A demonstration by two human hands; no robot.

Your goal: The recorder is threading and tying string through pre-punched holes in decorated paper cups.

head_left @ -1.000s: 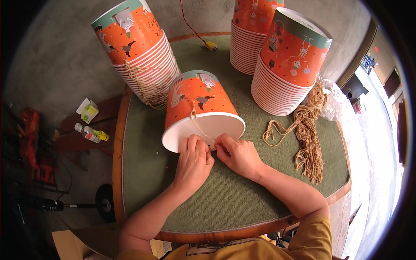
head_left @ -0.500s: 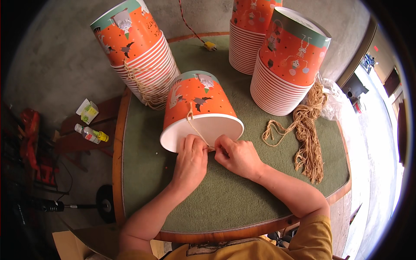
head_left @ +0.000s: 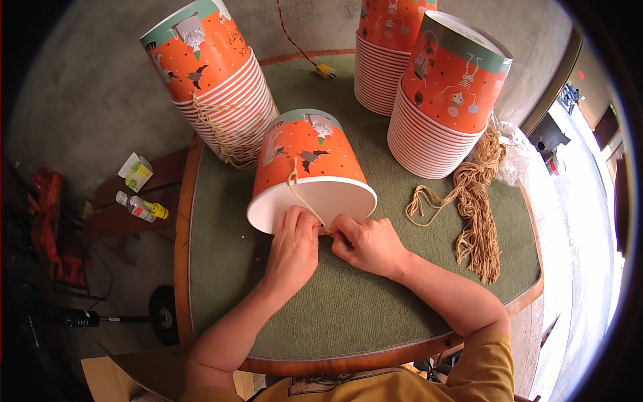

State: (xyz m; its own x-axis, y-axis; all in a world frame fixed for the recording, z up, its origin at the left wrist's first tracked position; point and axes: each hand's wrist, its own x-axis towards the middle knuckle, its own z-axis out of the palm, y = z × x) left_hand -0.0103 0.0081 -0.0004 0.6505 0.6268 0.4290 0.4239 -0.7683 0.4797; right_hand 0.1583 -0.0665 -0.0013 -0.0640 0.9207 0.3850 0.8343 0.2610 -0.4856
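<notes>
An orange paper bucket with a green band and Halloween figures lies on its side, its white open end toward me. A tan cord comes from the upper rim and runs down across the opening to my fingers. At the lower rim, my left hand is closed, its fingertips pinching by the rim. Close to its right, my right hand is curled in a pinch on the cord's end. The fingertips partly hide the cord and the lower rim.
Upside-down stacks of like buckets stand at the left and right, another behind. Cords hang on the left stack. A bundle of tan cords lies right, by a clear plastic bag. A yellow plug rests at the back.
Hardly anything differs. The fingers of both hands have shifted slightly around the cord at the lower rim; the bucket stays where it was.
</notes>
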